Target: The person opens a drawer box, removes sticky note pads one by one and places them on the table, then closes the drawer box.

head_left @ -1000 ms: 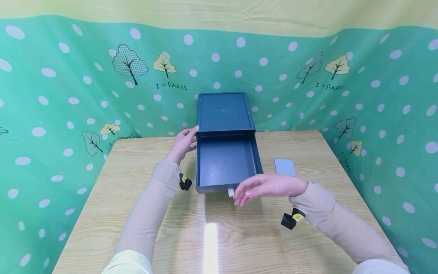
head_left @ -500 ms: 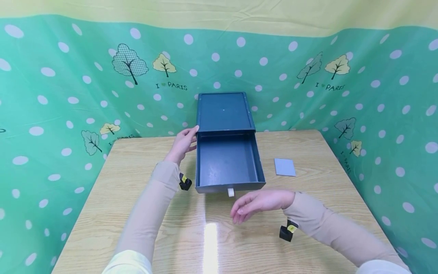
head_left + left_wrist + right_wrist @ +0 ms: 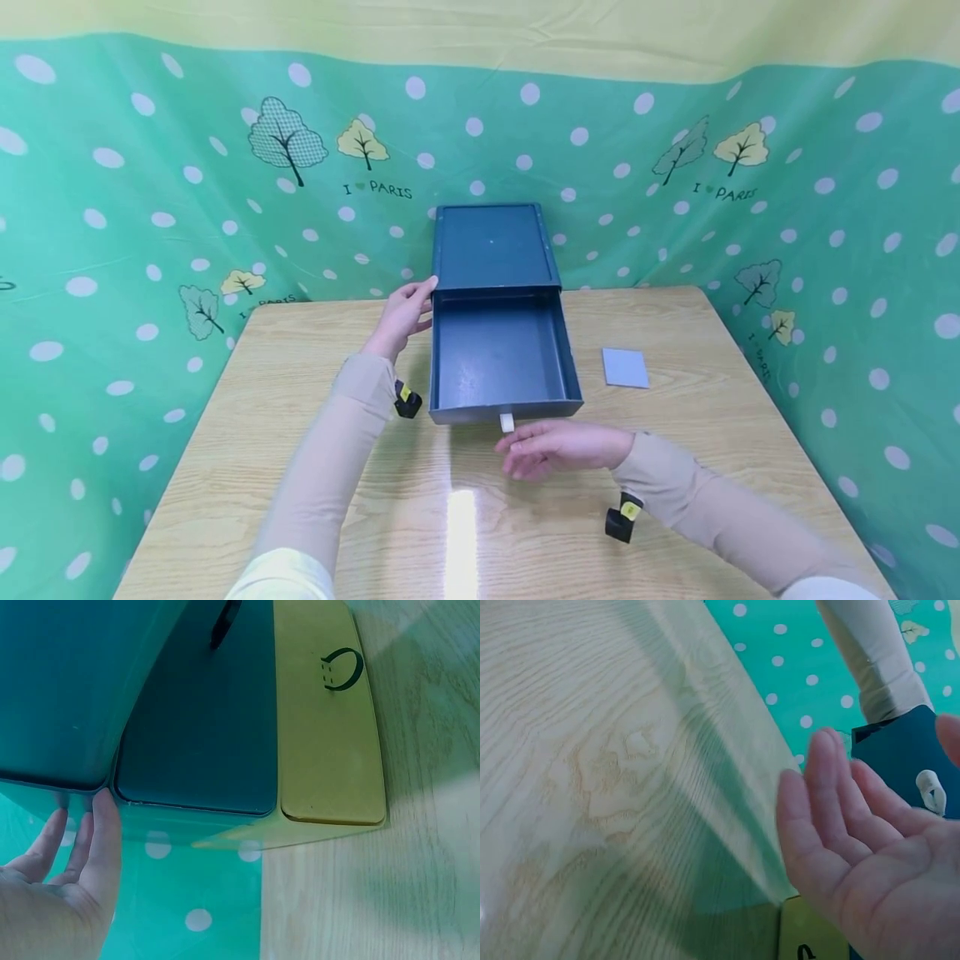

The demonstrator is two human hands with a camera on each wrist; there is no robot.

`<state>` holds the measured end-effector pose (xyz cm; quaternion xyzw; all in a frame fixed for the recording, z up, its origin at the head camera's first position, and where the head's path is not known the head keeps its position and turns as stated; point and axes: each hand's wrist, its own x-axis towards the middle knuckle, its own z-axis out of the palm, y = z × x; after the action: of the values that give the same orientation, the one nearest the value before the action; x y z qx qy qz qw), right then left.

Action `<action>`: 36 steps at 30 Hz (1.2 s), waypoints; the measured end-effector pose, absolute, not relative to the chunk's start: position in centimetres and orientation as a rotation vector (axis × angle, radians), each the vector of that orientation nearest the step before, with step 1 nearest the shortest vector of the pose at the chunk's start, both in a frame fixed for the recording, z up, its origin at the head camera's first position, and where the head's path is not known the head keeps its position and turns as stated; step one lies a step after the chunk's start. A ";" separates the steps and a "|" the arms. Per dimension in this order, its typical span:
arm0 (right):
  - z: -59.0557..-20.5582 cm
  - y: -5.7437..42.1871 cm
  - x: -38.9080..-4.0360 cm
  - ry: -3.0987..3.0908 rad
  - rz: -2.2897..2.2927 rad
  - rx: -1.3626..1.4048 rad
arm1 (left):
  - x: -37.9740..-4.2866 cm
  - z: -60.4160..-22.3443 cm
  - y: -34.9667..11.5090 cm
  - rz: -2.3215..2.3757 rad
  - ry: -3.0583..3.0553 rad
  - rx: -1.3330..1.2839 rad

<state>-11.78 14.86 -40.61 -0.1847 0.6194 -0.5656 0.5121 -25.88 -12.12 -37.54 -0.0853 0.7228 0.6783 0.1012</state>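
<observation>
A dark blue drawer cabinet (image 3: 491, 246) stands at the back of the table, its top drawer (image 3: 498, 354) pulled far out and bare inside. A white pull tab (image 3: 507, 423) sticks out from the drawer's front. My left hand (image 3: 402, 317) rests against the cabinet's left side, thumb at the top front edge, fingers fairly straight. The left wrist view shows a second blue drawer (image 3: 199, 742) and a yellow drawer (image 3: 330, 750) below, both closed. My right hand (image 3: 566, 446) hovers in front of the open drawer, fingertips close to the tab, fingers loosely bent and holding nothing.
A flat pale blue square (image 3: 625, 367) lies on the wooden table (image 3: 705, 375) right of the drawer. A green polka-dot cloth (image 3: 480, 133) hangs behind and along both sides. Each wrist carries a small black camera (image 3: 619, 525).
My right hand has drawn back from over the drawer's front right corner, towards me and slightly left, uncovering that corner and the pale square. The left hand, cabinet and drawer have stayed put.
</observation>
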 end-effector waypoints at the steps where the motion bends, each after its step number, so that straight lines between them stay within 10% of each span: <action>1: -40.7 14.8 -11.8 1.473 -1.384 -0.431 | -25.9 -37.6 -12.1 1.999 2.137 -0.250; 36: -41.6 13.9 -11.9 1.303 -1.599 -0.405 | -25.9 -37.6 -12.0 2.024 2.132 -0.274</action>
<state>-11.94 13.94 -41.59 -0.1671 0.5381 -0.6601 0.4968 -25.85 -12.00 -37.63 -0.0923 0.7189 0.6825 0.0944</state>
